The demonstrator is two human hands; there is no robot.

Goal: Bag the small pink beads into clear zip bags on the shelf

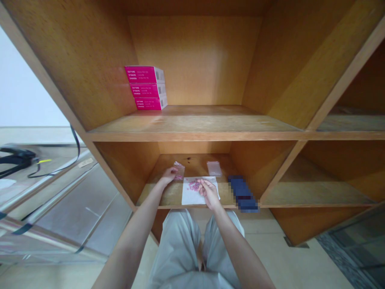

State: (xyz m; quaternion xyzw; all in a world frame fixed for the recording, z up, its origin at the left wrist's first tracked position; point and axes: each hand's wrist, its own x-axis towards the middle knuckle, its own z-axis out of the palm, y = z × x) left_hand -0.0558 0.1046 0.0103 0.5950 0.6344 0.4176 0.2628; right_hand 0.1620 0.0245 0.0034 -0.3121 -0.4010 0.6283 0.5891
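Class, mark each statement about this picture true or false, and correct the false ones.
1. The left hand touches a small clear bag. True.
2. The right hand is over a white paper with pink beads on it. True.
3. The pink boxes stand on the lower shelf. False: they are stacked on the upper shelf.
4. The blurred blue object lies on the white paper. False: it lies on the shelf to the right of the paper.
5. The right hand holds a second clear bag. False: that bag lies on the shelf, beyond the paper.
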